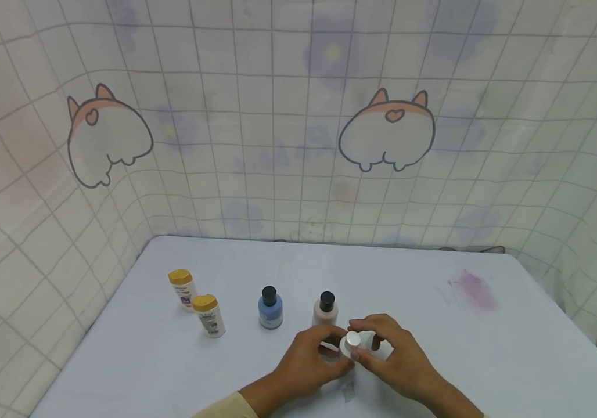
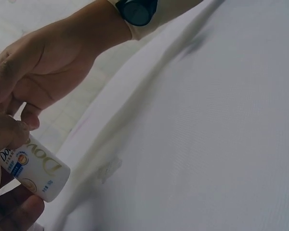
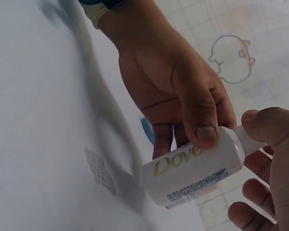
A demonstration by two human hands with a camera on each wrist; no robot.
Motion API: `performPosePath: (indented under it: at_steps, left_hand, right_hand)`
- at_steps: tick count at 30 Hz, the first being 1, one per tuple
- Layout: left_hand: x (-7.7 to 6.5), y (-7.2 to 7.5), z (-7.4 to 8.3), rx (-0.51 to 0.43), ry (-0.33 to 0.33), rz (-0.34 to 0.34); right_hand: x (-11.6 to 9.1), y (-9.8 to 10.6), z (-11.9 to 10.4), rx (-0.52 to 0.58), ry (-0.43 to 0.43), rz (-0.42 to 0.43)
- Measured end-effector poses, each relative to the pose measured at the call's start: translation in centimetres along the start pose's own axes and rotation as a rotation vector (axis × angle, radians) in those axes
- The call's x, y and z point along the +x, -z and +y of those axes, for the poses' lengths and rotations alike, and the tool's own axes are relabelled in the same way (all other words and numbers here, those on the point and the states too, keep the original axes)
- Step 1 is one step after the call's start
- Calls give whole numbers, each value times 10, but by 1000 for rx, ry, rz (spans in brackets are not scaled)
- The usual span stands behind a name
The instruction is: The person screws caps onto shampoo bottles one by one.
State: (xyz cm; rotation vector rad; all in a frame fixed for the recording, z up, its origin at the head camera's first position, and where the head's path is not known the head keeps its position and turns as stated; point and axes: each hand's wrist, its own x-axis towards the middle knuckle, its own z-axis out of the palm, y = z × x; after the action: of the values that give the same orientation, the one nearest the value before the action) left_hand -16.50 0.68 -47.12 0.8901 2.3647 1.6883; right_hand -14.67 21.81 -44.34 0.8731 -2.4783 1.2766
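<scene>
My left hand (image 1: 306, 359) grips the body of a small white Dove bottle (image 3: 190, 178), thumb on its side. On the bottle's white cap (image 1: 353, 338) my right hand (image 1: 405, 363) pinches with thumb and forefinger, the other fingers loosely bent. In the left wrist view the bottle (image 2: 52, 175) lies slanted across the picture, its gold lettering and flat base showing; the cap is hidden there. Just beyond the left fingers stands a pale pink bottle (image 1: 324, 314) with a black cap, its lower part covered by the hand.
Left of the hands are a blue bottle (image 1: 270, 314) with a black cap and two white bottles, one nearer (image 1: 212, 321) and one farther (image 1: 186, 293), both yellow-capped. A printed label (image 3: 101, 171) lies on the white table (image 1: 136, 360). A pink stain (image 1: 475, 290) marks its right side.
</scene>
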Motion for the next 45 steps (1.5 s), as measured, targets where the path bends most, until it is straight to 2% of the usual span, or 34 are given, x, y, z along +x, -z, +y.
performPosePath:
  at_steps: [2,8,13,20,27,30,34,40,45]
  left_hand:
    - [0,2,-1,-5,5,4]
    - [-2,8,-3,-13,45,11]
    - [-4,12,-4,-5,93,19]
    - [-7,17,-10,-4,120,40]
    - [-9,20,-18,5,119,57]
    - [-10,21,-20,5,123,62]
    - [-13,23,-20,-9,131,73]
    - [-15,27,-19,-44,155,72]
    - [-16,29,-19,-46,158,55]
  right_hand:
    - [0,2,1,-1,3,5]
    - [-4,5,3,-39,-65,37]
    - [-5,7,-6,-71,-100,64]
    - [0,16,-24,-70,-58,94]
    - [-7,13,-3,-89,-108,88]
    - [-7,16,-8,-87,-139,86]
    - [-7,19,-16,-77,-141,82]
    - [-14,17,8,-82,-153,83]
    - [-17,18,16,-62,-140,66]
